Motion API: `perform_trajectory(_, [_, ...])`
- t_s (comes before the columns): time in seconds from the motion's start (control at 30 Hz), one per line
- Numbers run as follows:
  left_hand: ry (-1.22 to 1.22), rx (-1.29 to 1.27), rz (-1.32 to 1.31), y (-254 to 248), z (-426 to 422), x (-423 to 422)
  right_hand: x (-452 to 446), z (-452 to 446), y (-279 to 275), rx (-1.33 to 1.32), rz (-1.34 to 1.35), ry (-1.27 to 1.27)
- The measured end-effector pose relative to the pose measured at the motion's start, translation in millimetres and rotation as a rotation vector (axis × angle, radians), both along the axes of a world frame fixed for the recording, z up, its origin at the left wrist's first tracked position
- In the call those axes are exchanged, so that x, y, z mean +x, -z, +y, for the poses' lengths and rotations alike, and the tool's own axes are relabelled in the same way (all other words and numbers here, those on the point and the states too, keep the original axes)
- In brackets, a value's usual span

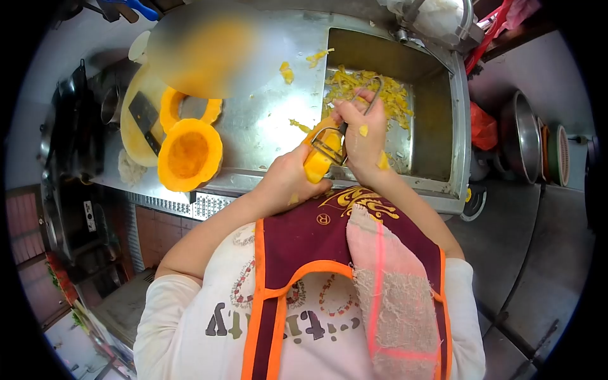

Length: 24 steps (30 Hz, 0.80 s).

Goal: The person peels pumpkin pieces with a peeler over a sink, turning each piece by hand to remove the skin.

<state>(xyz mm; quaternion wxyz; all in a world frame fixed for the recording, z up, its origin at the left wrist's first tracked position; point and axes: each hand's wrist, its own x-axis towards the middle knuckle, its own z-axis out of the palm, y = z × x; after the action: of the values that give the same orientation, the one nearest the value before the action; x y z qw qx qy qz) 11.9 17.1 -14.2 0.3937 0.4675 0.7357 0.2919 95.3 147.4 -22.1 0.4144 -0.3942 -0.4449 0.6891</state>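
In the middle of the view, my left hand (294, 176) is wrapped round a piece of pumpkin (316, 167) with yellow-orange flesh. My right hand (365, 134) grips a metal peeler (328, 151), whose blade end lies against the piece while its looped handle sticks out past the fingers. Bits of peel cling to both hands. Below them, the sink (437, 133) holds a heap of yellow pumpkin peel (380, 95). Left of my hands, a hollowed pumpkin half (190, 156) sits cut side up near the counter's front edge, against a cut pumpkin ring (212, 111).
A dark-bladed cleaver (144, 115) lies on a round cutting board (134, 88) at the left. Loose peel scraps (287, 73) dot the steel counter (253, 133). Something yellow behind is blurred. Metal basins (522, 136) stand at right, and a faucet rises behind the sink.
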Motion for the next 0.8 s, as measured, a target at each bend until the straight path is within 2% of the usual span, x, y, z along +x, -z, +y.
perform_trajectory(0.03, [-0.017,-0.03,-0.004,-3,1,-1,0,-1,2,0.094,-0.011,-0.01])
perform_trajectory(0.13, [-0.048,-0.076,-0.027,-11,2,-3,12,39,21,0.19,-0.294,0.279])
perform_trajectory(0.17, [-0.045,-0.061,-0.035,-11,1,-6,16,50,28,0.063,-0.155,0.258])
perform_trajectory(0.3, [-0.064,-0.039,-0.044,-11,4,-4,4,-4,-30,0.048,-0.198,-0.046])
perform_trajectory(0.4, [-0.092,0.1,-0.145,3,2,-1,-4,-20,-17,0.106,-0.185,-0.124])
perform_trajectory(0.5, [-0.081,-0.047,-0.006,-10,5,-1,-2,27,27,0.335,-0.267,0.136])
perform_trajectory(0.57, [-0.051,0.016,-0.035,-5,-5,2,15,62,34,0.295,-0.394,0.333])
perform_trajectory(0.67, [-0.046,-0.016,-0.066,-4,-11,-1,39,85,58,-0.184,-0.223,0.082])
perform_trajectory(0.73, [-0.059,-0.056,-0.104,-5,-7,-5,20,49,17,-0.143,-0.147,0.042])
perform_trajectory(0.8, [-0.02,0.03,-0.08,1,-7,-4,2,18,0,-0.09,-0.107,-0.004])
